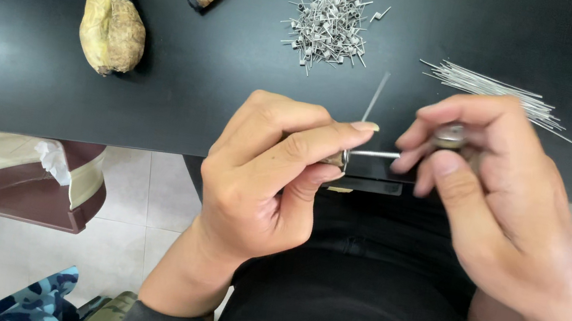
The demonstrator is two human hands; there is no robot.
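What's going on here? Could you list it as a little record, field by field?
Surface: black table
Left hand: pinches a small metal tool, a wire end sticking up from it
Right hand: grips a small round metal piece at the thin rod between the hands
Behind the hands: pile of small wire coils; bundle of straight wires
Far left: two tape-wrapped tools

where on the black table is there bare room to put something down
Bare patches: the table near its front edge, below the wrapped tool; the stretch between that tool and the pile of wire coils; and the far right beyond the straight wires. It is crowded at the centre, where the left hand and right hand work a wire.
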